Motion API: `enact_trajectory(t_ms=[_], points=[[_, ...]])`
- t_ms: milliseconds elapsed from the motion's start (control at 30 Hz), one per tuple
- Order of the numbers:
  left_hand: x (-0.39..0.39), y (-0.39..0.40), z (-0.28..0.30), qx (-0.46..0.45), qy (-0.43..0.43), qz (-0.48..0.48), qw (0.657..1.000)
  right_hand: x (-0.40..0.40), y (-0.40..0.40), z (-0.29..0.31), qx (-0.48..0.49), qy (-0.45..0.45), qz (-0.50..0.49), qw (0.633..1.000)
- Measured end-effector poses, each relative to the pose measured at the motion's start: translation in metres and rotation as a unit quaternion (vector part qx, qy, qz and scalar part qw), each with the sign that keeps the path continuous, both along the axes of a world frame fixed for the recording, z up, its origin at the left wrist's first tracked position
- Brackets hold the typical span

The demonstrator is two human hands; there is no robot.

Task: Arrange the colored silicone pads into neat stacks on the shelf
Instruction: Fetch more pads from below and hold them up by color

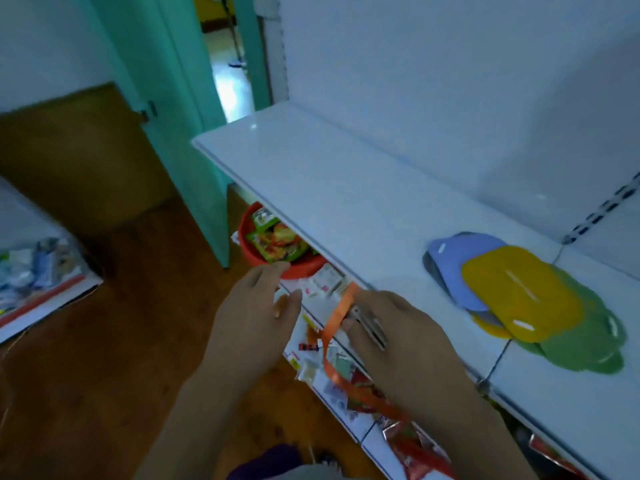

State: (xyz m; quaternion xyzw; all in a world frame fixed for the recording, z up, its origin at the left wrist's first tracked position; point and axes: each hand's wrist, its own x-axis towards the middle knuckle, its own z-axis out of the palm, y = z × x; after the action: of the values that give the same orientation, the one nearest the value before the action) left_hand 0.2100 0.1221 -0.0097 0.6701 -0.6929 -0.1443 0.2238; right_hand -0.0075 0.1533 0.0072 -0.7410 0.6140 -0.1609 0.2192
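Fingers (360, 323) of your right hand (398, 341) pinch an orange ribbon (337, 317), your left hand (249, 323) hangs relaxed, and the silicone pads (519, 299) lie overlapped on the shelf (329, 174).

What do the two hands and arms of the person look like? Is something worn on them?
Both the left hand and the right hand are bare, with no gloves. No sleeves, watch or bracelets show on the forearms in view. The picture is too blurred to tell about rings.
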Motion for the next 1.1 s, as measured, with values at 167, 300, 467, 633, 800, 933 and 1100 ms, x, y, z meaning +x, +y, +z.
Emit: enact_trajectory(t_ms=[167, 300, 467, 633, 800, 933, 1100], points=[[-0.034, -0.07, 0.01, -0.014, 0.004, -0.149, 0.989, -0.014, -0.009, 0.017, -0.114, -0.012, -0.149, 0.982], [-0.073, -0.105, 0.01, -0.003, 0.015, -0.271, 0.962, -0.04, 0.0, 0.013, -0.127, 0.032, -0.284, 0.95], [-0.124, -0.126, -0.012, -0.026, -0.024, -0.366, 0.93, -0.056, 0.035, 0.0, -0.1, 0.091, -0.432, 0.892], [-0.166, -0.13, -0.02, -0.069, -0.028, -0.39, 0.918, -0.062, 0.06, -0.01, -0.066, 0.111, -0.492, 0.861], [-0.19, -0.123, -0.022, -0.063, -0.064, -0.379, 0.921, -0.075, 0.055, -0.012, -0.069, 0.113, -0.503, 0.854], [-0.201, -0.113, -0.021, -0.06, -0.05, -0.396, 0.915, -0.087, 0.042, -0.014, -0.063, 0.126, -0.491, 0.86], [-0.212, -0.119, -0.019, -0.022, 0.011, -0.39, 0.92, -0.093, 0.038, -0.022, -0.078, 0.127, -0.497, 0.855]])
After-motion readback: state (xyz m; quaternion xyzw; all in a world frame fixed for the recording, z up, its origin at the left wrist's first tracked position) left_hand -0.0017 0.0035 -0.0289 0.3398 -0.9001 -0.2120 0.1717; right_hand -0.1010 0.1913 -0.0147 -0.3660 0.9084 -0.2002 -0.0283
